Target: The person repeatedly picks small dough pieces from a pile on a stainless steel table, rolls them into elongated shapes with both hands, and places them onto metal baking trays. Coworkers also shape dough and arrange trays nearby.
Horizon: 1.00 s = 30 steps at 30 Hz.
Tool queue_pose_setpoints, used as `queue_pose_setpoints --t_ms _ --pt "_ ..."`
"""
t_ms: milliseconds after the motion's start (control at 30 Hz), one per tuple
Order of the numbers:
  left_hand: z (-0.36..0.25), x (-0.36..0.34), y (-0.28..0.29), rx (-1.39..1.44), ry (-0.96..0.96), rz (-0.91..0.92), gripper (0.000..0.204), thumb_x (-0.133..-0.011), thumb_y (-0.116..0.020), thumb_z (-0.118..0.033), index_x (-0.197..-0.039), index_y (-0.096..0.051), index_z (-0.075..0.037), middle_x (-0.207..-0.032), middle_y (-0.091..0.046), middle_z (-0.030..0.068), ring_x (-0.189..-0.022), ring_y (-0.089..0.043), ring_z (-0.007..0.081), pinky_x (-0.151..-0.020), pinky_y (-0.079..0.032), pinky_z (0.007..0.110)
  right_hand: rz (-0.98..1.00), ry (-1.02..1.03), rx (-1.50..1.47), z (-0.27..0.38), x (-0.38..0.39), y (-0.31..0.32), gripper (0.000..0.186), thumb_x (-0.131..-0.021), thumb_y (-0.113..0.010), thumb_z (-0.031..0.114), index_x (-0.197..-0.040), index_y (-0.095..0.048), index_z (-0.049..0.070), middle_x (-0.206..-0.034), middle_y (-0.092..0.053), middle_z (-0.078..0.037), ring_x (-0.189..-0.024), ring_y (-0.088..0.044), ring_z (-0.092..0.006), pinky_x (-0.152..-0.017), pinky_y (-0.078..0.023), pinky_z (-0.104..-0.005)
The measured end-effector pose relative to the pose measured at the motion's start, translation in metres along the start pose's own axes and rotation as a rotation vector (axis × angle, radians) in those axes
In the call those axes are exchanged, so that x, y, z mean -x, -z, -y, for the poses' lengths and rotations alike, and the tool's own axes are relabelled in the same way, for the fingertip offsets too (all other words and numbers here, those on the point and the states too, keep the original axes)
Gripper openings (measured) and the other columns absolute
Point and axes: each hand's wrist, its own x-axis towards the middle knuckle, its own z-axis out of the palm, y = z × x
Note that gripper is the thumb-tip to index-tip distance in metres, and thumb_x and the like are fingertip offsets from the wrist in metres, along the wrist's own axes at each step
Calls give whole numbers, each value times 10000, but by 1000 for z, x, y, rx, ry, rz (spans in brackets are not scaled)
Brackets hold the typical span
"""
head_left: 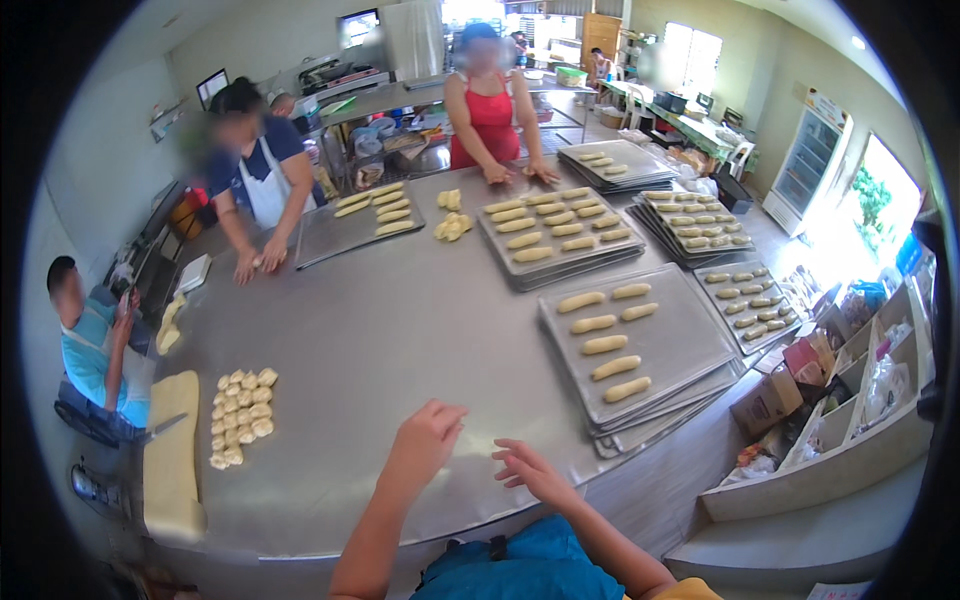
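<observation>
My left hand (pixel 430 440) is raised over the near part of the steel worktable (pixel 400 330), fingers loosely bent and apart, with nothing visible in it. My right hand (pixel 525 465) hovers to its right with fingers spread, holding nothing. Beyond my right hand, a tray (pixel 680 360) on a stack carries several pale dough logs (pixel 595 323). To the left lie a cluster of small dough pieces (pixel 240 410), a flat dough slab (pixel 170 470) and a knife (pixel 165 428) on that slab.
Co-workers in red (pixel 485 115) and navy (pixel 270 170) work across the table; another person (pixel 90 340) stands left. More filled trays (pixel 545 255) line the far and right sides. A low shelf unit (pixel 840 420) and cardboard box (pixel 760 400) stand right of the table.
</observation>
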Motion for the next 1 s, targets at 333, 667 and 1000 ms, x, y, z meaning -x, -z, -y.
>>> queue_pose_setpoints --t_ms 333,667,1000 --pt "-151 -171 -195 708 38 73 195 -851 -751 1 -1041 -713 -9 -1018 -710 93 -908 -713 177 -799 -585 286 -458 66 -382 99 18 302 337 -1018 -595 231 -1286 -575 27 -1056 -674 -98 -857 -688 -182 -776 -576 -298" --pt "-146 -234 -327 330 150 -35 285 -829 -778 -104 -1105 -710 -93 -1165 -662 109 -1073 -640 277 -948 -501 405 -376 150 712 135 -26 452 395 -889 -729 123 -1259 -619 42 -1060 -688 -116 -800 -679 -208 -737 -559 -316" --pt "-119 -217 -302 -42 207 -90 290 -834 -737 -137 -1124 -716 -134 -1207 -634 67 -1158 -544 295 -1006 -418 435 -478 216 660 129 -34 487 448 -816 -748 76 -1247 -628 74 -1142 -627 -143 -863 -648 -241 -751 -554 -358"
